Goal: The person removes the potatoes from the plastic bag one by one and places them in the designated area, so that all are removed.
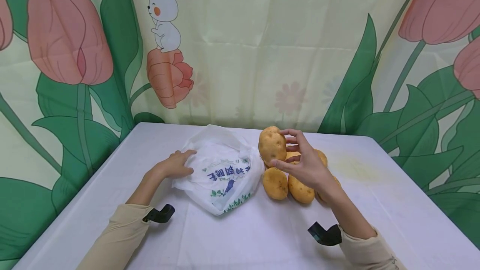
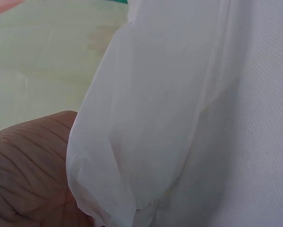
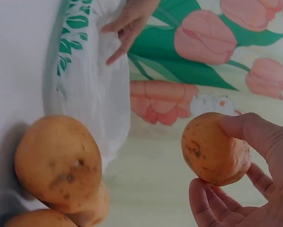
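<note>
A brown, spotted potato (image 3: pixel 216 149) is gripped between the thumb and fingers of my right hand (image 1: pixel 305 163), raised above the other potatoes. Below it, several more potatoes (image 1: pixel 275 183) sit in a cluster on the table, partly covered by that hand in the head view. Just left of them lies a white plastic bag (image 1: pixel 225 178) with blue lettering and green leaf prints. My left hand (image 1: pixel 175 164) touches the bag's left side, thumb and forefinger spread apart. In the left wrist view, the bag's thin film (image 2: pixel 136 118) hides those fingers.
A white cloth covers the table (image 1: pixel 232 241), with a faint yellowish stain (image 1: pixel 352 166) right of the potatoes. Behind the far edge hangs a curtain (image 1: pixel 243 53) printed with tulips and a rabbit. Black wrist mounts (image 1: pixel 159 214) sit at both sleeves.
</note>
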A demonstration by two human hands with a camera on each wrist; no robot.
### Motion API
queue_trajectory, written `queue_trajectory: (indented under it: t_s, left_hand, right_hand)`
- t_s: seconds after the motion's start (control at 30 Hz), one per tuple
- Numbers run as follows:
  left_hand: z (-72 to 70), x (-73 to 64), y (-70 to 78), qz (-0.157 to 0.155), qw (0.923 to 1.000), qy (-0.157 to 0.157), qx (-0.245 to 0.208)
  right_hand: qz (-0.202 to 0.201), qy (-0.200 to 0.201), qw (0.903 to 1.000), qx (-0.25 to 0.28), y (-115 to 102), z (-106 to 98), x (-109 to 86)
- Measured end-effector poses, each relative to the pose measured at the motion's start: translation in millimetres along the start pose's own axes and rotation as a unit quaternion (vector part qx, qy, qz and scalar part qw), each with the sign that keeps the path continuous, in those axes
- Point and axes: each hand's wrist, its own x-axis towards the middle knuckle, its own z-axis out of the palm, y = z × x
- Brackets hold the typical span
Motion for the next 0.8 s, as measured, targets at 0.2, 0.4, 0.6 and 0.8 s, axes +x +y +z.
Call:
queue_trajectory:
  t_s: [0.2,0.4,0.6,0.8]
  left_hand:
    - [-0.7,-0.6,0.6,0.002,1.0000,0.002,-0.001]
    - [0.2,-2.1,0.3,-0.003,1.0000,-0.001,0.001]
    - [-0.5,-3.2,1.8,-0.004,1.0000,0.001,0.001]
    - [-0.1,-3.3,3.2,-0.004,1.0000,0.003,-0.001]
  right_hand:
    - [-0.001,-0.006,0.9999,-0.016,1,-15,-0.3]
    - [0.010,-0.014,0.9995,-0.026,3,-27,-5.6]
    - [0.031,-0.020,0.9988,-0.031,13,-43,-15.7]
    - [0.045,-0.011,0.9973,-0.057,23,-60,-22.3]
